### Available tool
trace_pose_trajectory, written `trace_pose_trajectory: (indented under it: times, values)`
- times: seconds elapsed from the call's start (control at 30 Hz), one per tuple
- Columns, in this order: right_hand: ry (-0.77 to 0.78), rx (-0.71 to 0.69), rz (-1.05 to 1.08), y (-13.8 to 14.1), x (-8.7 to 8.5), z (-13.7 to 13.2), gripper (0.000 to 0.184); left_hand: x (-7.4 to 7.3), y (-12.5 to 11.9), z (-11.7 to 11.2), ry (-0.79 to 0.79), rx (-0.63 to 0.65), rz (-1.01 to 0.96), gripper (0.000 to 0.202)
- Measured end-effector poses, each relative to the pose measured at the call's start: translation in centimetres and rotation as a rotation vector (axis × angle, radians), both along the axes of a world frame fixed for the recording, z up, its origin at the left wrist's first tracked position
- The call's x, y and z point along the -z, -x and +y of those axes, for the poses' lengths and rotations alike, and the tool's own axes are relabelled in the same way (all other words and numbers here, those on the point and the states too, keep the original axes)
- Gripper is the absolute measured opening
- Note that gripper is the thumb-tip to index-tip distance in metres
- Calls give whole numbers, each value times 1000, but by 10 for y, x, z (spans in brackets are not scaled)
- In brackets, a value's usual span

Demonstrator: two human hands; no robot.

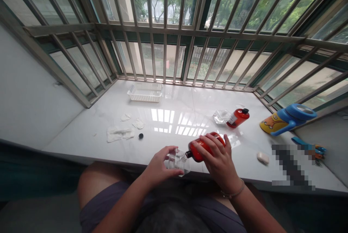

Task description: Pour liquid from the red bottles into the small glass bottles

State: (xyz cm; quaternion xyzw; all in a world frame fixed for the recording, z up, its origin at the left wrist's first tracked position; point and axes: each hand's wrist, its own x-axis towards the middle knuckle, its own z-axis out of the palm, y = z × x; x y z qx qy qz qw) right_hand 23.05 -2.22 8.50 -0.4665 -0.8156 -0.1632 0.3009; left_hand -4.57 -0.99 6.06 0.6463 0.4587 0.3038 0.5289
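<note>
At the left of the white sill lie crumpled white wipes, with a small black cap just to their right. A white slotted basket stands further up, near the window bars.

Low in the middle of the frame, the left hand curls its fingers around a small clear container, held at the sill's near edge. Meeting it from the right is the orange-red bottle. It lies almost level, with its long axis running left to right and rising slightly toward its base on the right. Its uncapped neck points left, at the container's mouth. The body is glossy and translucent with a darker neck; any label is hidden. The right hand grips the bottle from above, fingers wrapped over its body.

Further right and higher, a clear dish sits beside a second orange bottle — this one capped in black and lying on its side. A small white lump rests near the sill's front edge, and a blue-and-yellow object lies at the far right.
</note>
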Motion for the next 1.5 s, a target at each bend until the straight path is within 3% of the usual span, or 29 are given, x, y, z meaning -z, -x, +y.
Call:
trace_pose_trajectory:
  times: [0.77, 1.5]
  values:
    - [-15, -14, -46, -2, -4, 4, 56, 10, 3, 0, 15, -8, 3, 82]
    - [-23, 5, -57, -2, -4, 6, 56, 10, 5, 1, 19, -27, -11, 81]
